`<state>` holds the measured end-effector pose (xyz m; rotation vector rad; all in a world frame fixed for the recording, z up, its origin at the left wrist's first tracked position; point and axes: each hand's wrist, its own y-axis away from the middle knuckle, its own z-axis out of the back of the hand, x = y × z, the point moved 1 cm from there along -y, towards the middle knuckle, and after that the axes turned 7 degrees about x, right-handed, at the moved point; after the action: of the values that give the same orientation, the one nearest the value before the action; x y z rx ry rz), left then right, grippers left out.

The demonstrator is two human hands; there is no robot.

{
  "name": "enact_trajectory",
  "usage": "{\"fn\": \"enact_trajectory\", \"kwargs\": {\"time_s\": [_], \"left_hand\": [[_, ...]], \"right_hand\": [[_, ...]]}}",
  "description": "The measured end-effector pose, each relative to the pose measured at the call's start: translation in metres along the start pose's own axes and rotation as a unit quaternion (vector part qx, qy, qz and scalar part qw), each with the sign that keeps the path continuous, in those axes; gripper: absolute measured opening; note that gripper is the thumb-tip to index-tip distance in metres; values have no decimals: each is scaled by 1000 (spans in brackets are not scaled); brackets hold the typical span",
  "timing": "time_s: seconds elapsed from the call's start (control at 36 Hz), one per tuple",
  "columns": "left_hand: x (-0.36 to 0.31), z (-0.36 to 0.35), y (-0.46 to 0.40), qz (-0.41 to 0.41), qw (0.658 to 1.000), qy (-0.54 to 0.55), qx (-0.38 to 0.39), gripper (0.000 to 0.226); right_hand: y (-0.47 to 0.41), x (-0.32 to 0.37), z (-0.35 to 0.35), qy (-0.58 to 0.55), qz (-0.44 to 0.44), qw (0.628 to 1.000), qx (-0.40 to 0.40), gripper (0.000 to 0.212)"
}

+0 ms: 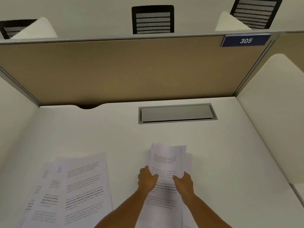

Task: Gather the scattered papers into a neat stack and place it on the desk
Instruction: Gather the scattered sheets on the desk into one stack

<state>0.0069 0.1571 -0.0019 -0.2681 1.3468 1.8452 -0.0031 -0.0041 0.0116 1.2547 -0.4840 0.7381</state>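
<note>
A bundle of printed papers [167, 159] is lifted at the centre of the white desk [222, 153], its top edge curling away from me. My left hand [147, 179] grips its left edge and my right hand [183, 182] grips its right edge. More printed sheets [162, 204] lie flat under my forearms. To the left, several overlapping printed sheets [75, 190] lie fanned out unevenly on the desk.
A grey cable hatch [176, 113] is set into the desk at the back. A tan partition [123, 68] with a blue "305" sign [246, 40] closes the far side. White dividers [276, 104] flank both sides. Black chairs [153, 19] stand beyond.
</note>
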Motion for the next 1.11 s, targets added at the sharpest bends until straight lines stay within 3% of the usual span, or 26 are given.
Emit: {"fn": "enact_trajectory", "kwargs": {"time_s": [0.06,0.14,0.36,0.56,0.69,0.92,1.11], "left_hand": [[-1,-1,-2,24,999,-46,-12,64],[-3,-2,-3,20,998,-52,-22,61],[7,-4,-12,-15,999,-19,-26,50],[23,-7,-24,-1,998,54,-11,59],[19,-5,-6,-1,991,133,17,48],[37,-2,14,4,978,206,24,36],[45,20,42,-56,969,241,24,30]], "right_hand": [[-9,-5,-2,83,-21,996,-41,22],[-15,-5,-2,191,-80,975,-76,33],[-23,-9,-4,200,-94,973,-61,42],[-31,-15,0,119,-73,986,-93,59],[-21,-11,8,-31,-99,993,-64,72],[-5,-27,17,-68,-77,995,3,35],[13,-27,17,-163,-49,985,40,40]]}}
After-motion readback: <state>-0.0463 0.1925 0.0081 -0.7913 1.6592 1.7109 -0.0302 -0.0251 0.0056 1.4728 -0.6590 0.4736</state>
